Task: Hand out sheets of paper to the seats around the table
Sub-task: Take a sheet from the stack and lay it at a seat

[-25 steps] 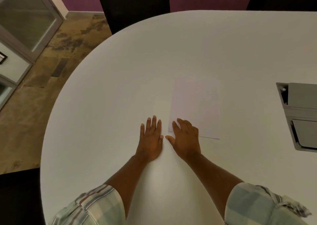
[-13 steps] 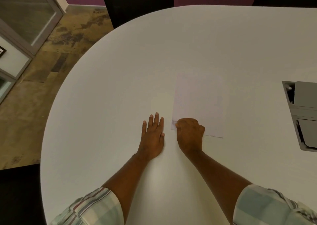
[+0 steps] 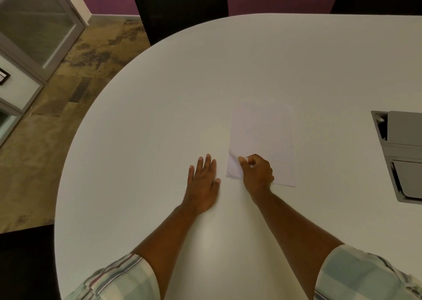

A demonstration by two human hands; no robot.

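A white stack of paper sheets (image 3: 265,137) lies flat on the white table (image 3: 182,94), just right of the middle. My right hand (image 3: 257,174) rests on the stack's near left corner, with thumb and fingers pinching the top sheet's corner, which curls up off the pile. My left hand (image 3: 203,185) lies flat on the bare table to the left of the stack, palm down, fingers together, holding nothing. How many sheets the stack has is not visible.
A grey recessed cable box (image 3: 399,153) with its lid up sits in the table at the right edge. Black chair backs (image 3: 180,9) stand beyond the far rim, another dark seat (image 3: 25,265) at the near left. A glass-fronted cabinet (image 3: 29,32) stands on the floor, far left.
My right hand went from flat on the stack's corner to a curled pinch, and the top sheet's near left corner has lifted. My left hand stayed flat in place.
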